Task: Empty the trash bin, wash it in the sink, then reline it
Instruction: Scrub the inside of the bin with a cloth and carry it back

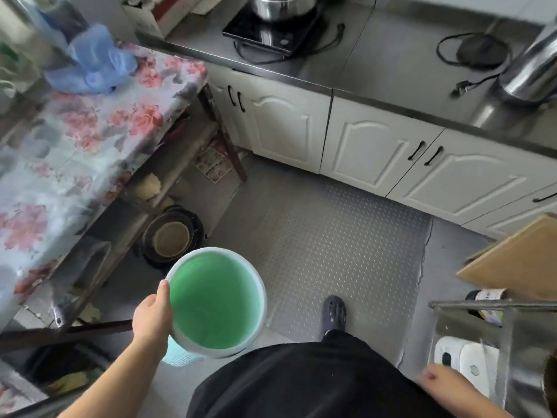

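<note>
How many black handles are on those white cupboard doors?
5 black handles: a pair far left, a pair mid-right, one at the right edge. More may lie outside the frame.

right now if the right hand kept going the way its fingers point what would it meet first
The right hand is blurred, low at the frame's right, its fingers pointing roughly up and left. Nothing stands close ahead of it; beyond lies only the bare patterned floor mat, though depth is hard to judge here.
</note>
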Tool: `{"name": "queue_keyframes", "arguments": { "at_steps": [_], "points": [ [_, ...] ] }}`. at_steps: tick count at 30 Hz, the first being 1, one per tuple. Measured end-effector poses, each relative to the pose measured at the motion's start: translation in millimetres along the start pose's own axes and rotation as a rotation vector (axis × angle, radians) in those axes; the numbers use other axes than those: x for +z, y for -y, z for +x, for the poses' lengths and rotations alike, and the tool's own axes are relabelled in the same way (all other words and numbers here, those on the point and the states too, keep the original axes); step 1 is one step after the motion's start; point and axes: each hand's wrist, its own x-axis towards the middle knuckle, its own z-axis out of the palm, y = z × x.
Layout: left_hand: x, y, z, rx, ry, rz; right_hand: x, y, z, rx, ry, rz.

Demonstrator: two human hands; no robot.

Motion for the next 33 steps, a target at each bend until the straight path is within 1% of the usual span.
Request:
{"name": "queue_keyframes", "arguments": {
  "at_steps": [2,5,8,11,14,18,21,24,28,31,33],
  "points": [
    [12,-21,1,-0.050,-0.039,-0.035,-44,22,21,-0.070,0.008,-0.031],
    [26,-47,4,-0.104,-0.098,-0.104,-119,57,52,-0.114,-0.023,-0.076],
    [36,-67,11,-0.146,-0.165,-0.138,-186,96,78,-0.149,-0.047,-0.239],
    [46,-82,29,-0.189,-0.238,-0.148,-230,141,106,-0.151,-0.054,-0.322],
    [61,-96,58,-0.258,-0.257,-0.148,-258,203,130,-0.185,-0.015,-0.281],
    [84,-111,118,-0.327,-0.204,-0.131,-270,287,151,-0.212,0.017,-0.251],
    [103,-127,167,-0.400,-0.154,-0.197,-273,350,167,-0.234,0.061,-0.321],
    [122,-149,218,-0.538,-0.140,-0.271,-276,417,187,-0.293,0.098,-0.377],
    [166,-164,286,-0.720,-0.175,-0.334,-270,487,234,-0.371,0.129,-0.475],
    [214,-162,336,-0.757,-0.191,-0.341,-248,520,296,-0.446,0.180,-0.609],
    [256,-157,373,-0.709,-0.128,-0.348,-227,533,346,-0.469,0.222,-0.660]
  ]
}}
